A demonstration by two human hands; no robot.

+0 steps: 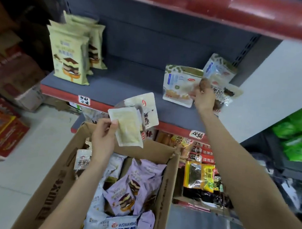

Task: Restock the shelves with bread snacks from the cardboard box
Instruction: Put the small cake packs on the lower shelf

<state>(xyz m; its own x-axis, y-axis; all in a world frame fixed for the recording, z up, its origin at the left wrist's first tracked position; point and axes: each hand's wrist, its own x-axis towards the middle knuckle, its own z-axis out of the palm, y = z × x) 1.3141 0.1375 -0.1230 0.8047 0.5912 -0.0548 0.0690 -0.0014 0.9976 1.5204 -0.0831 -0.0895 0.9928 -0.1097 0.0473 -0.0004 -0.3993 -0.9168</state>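
Note:
An open cardboard box (62,179) stands below me, full of purple and white bread snack packs (126,191). Above the box, my left hand (102,139) pinches a pale snack pack (128,128), with a second white pack (145,108) fanned out behind it. My right hand (204,99) reaches to the grey shelf (119,91) and grips a dark-printed snack pack (225,95) at the shelf's right end. Beside it on the shelf stand a white pack (180,85) and another pack (218,67) leaning at the back.
Cream-coloured cake-bread packs (69,51) stand at the shelf's left end. The lower shelf holds yellow and red snack packets (201,172). Red and brown cartons (1,131) sit on the floor at left. Green packs (300,140) fill a rack at right.

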